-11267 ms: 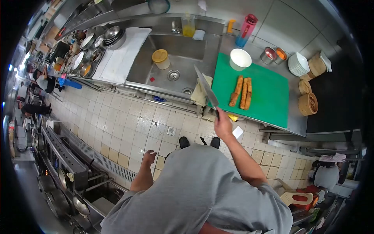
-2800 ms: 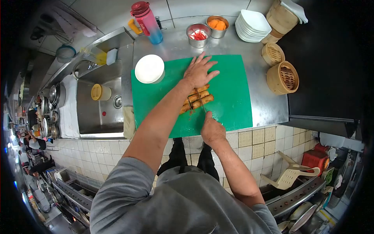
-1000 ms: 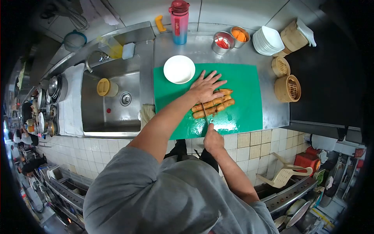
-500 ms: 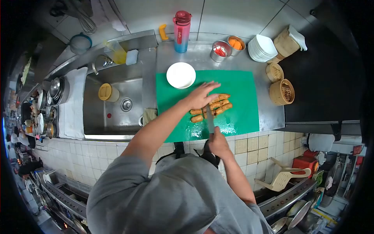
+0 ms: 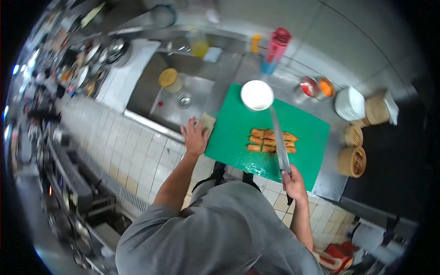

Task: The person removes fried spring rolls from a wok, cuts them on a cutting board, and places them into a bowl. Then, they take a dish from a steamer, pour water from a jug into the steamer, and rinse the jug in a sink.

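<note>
My right hand [image 5: 295,184] is wrapped round the handle of a long kitchen knife [image 5: 279,142]. Its blade points away from me across the green cutting board [image 5: 231,137], overlapping the cut fried rolls [image 5: 256,140] in this view, its tip near the white bowl [image 5: 257,95]. The golden-brown rolls lie side by side in rows, cut across into pieces. Off the board's left side, my left hand [image 5: 196,140] has its fingers spread at a folded beige cloth [image 5: 209,123] on the sink's edge.
The steel sink [image 5: 153,78] at left holds a yellow-lidded container [image 5: 170,81]. Behind the board stand a pink-blue bottle [image 5: 276,50] and two metal cups of red [image 5: 307,88] and orange pieces [image 5: 326,87]. Stacked white plates [image 5: 350,104] and bamboo steamers [image 5: 352,162] line the right side.
My left hand has left the rolls and moved left to the cloth by the sink. The knife has come away from its cut among the rolls. The whole view has turned.
</note>
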{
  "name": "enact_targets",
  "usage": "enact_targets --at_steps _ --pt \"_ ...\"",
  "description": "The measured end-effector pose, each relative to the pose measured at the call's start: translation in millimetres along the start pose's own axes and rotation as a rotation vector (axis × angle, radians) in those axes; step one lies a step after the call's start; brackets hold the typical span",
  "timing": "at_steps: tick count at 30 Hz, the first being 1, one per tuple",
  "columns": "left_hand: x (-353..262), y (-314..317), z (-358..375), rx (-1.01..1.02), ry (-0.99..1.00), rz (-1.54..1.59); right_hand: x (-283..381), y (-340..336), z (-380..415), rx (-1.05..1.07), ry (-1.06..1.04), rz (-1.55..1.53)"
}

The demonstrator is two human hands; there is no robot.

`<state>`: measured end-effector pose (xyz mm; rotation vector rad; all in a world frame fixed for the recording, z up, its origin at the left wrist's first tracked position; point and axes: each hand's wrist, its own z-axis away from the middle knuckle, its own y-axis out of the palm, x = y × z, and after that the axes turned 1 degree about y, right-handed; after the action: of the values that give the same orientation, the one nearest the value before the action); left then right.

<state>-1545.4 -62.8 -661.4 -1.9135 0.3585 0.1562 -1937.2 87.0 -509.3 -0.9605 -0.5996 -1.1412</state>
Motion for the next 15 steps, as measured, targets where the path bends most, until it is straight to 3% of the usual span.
enact_targets --at_steps 2,4,6,8,10,12,15 --pt "-3.0 -3.2 8.1 -0.056 -0.107 -0.032 17.4 14.1 -24.9 0.132 -0.011 0.121" --pt "-1.1 -7.3 16.3 -0.107 -0.198 -0.037 33.7 45.1 -62.6 0.065 -0.667 0.259" --pt "3.8 -12.5 34.6 -0.071 -0.227 -0.082 42.5 75.7 -104.5 0.117 -0.745 0.435" --pt "10.5 -15.3 46.5 -0.127 -0.318 -0.076 90.9 107.5 -130.1 0.249 -0.562 0.674" --pt "20.3 -18.3 67.5 -0.133 -0.366 -0.082 102.6 152.9 -174.2 0.193 -0.654 0.794" --pt "28.4 -23.5 97.0 -0.157 -0.438 -0.052 115.1 192.3 -217.1 0.219 -0.627 0.907" --pt "57.3 -30.6 158.7 -0.026 -0.685 0.095 151.1 236.9 -261.4 0.272 -0.537 1.143"
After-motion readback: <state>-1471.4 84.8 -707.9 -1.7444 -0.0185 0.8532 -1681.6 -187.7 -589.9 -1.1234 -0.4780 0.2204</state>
